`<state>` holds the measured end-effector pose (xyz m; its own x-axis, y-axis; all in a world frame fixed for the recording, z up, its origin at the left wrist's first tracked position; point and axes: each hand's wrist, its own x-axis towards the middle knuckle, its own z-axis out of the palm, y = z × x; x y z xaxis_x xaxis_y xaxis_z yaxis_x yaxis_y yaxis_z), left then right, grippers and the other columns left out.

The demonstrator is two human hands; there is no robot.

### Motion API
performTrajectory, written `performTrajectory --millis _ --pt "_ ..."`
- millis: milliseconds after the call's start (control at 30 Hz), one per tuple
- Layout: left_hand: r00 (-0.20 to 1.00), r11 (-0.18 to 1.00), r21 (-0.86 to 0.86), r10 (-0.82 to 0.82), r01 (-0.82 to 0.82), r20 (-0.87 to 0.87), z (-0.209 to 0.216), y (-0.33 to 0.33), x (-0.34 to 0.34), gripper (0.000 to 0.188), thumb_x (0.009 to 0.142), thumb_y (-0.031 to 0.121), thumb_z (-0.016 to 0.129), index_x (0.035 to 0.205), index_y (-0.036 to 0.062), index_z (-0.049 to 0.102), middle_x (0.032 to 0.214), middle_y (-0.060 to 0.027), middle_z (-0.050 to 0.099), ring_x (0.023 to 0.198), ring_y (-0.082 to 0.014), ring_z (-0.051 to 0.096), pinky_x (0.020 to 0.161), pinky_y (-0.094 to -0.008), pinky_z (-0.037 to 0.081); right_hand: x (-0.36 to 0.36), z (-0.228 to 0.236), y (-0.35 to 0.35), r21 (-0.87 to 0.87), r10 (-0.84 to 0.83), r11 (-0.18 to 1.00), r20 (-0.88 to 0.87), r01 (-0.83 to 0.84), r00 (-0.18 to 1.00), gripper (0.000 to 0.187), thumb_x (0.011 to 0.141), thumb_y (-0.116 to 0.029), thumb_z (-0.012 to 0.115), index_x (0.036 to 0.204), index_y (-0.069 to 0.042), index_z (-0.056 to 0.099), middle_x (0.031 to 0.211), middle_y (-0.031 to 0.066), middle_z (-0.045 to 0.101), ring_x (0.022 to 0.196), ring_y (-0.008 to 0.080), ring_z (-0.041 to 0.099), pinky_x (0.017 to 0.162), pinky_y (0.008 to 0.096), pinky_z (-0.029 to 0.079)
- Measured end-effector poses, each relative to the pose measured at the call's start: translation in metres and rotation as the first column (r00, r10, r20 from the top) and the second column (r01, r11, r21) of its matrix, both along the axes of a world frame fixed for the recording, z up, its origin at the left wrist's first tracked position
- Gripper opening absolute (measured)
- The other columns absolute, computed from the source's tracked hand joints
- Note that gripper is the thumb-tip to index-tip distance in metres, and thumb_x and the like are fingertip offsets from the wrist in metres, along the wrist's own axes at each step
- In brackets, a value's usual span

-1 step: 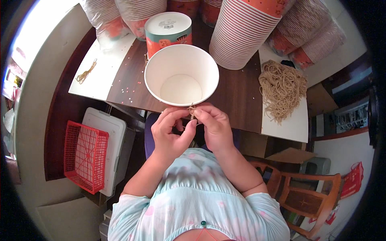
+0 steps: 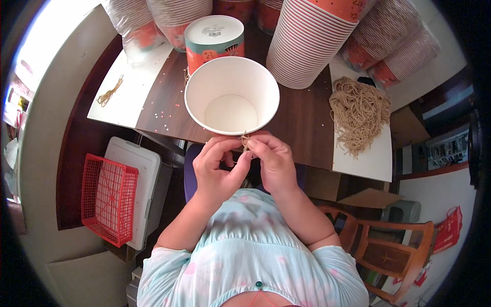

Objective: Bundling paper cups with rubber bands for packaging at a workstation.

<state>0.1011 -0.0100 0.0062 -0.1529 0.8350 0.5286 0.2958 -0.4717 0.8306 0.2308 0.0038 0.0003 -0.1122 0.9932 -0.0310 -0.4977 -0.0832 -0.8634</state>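
A large white paper bucket (image 2: 231, 97) lies tipped toward me at the table's near edge, its open mouth facing me. Just below its rim, my left hand (image 2: 220, 159) and my right hand (image 2: 271, 156) meet with fingertips pinched together. Between them is a short piece of tan cord (image 2: 245, 137), its strands crossing in what looks like a knot or loop. Both hands are closed on this cord. Part of it is hidden behind the fingers.
An upturned orange and green bucket (image 2: 215, 43) stands behind, beside a tall nested bucket stack (image 2: 307, 43). A tangled heap of tan cord (image 2: 359, 112) lies at right, a small cord bundle (image 2: 109, 92) at left. A red plastic basket (image 2: 110, 199) is at lower left, a wooden chair (image 2: 394, 245) at lower right.
The white bucket has shifted very slightly to the right. My hands keep the same pinch on the cord, with almost no movement.
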Motion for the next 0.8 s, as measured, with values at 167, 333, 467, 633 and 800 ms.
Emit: performTrajectory --millis 167,333,467,633,800 --pt "1.000 1.000 -0.004 0.024 -0.024 -0.004 -0.002 0.000 0.004 0.026 0.069 0.003 0.076 0.093 0.0003 0.065 0.091 -0.0092 0.065 0.054 -0.0073 0.050 0.046 -0.0204 0.041 0.003 0.000 0.000 0.013 -0.019 1.000 0.003 0.019 1.000 0.011 0.087 -0.008 0.060 0.092 0.000 0.067 0.091 0.0049 0.066 0.082 0.0096 0.058 0.077 0.0239 0.046" --pt "0.995 0.996 0.089 0.034 -0.026 -0.095 -0.004 0.000 0.004 0.028 0.069 -0.002 0.075 0.095 0.0014 0.065 0.093 -0.0083 0.063 0.056 -0.0072 0.050 0.045 -0.0196 0.040 0.006 0.001 0.000 0.001 0.027 1.000 -0.006 -0.027 1.000 0.010 0.088 -0.008 0.059 0.088 0.001 0.065 0.089 0.0034 0.064 0.082 0.0081 0.057 0.078 0.0234 0.046" --pt "0.995 0.990 0.140 0.018 -0.005 -0.094 -0.005 0.001 0.002 0.031 0.068 -0.003 0.074 0.097 0.0020 0.065 0.094 -0.0087 0.063 0.056 -0.0075 0.050 0.044 -0.0194 0.040 0.006 0.003 0.000 -0.008 0.042 0.999 0.009 -0.042 0.999 0.010 0.087 -0.009 0.058 0.087 0.000 0.063 0.087 0.0021 0.063 0.081 0.0068 0.055 0.077 0.0231 0.046" --pt "0.988 0.992 0.121 -0.020 0.039 -0.155 0.012 -0.001 0.003 0.033 0.069 -0.007 0.072 0.100 0.0023 0.067 0.095 -0.0092 0.061 0.063 -0.0123 0.058 0.049 -0.0223 0.046 0.005 0.002 0.000 0.038 0.017 0.999 0.077 -0.020 0.997 0.010 0.088 -0.008 0.058 0.086 0.000 0.063 0.089 0.0015 0.062 0.081 0.0068 0.055 0.076 0.0237 0.046" --pt "0.970 0.980 0.193 -0.008 0.057 -0.244 0.006 0.001 0.001 0.031 0.071 -0.010 0.070 0.100 0.0007 0.067 0.094 -0.0105 0.062 0.073 -0.0193 0.065 0.062 -0.0269 0.053 0.004 -0.002 -0.001 0.085 -0.037 0.996 0.117 0.027 0.992 0.011 0.089 -0.009 0.058 0.086 0.000 0.064 0.087 0.0016 0.062 0.081 0.0075 0.057 0.077 0.0235 0.046"
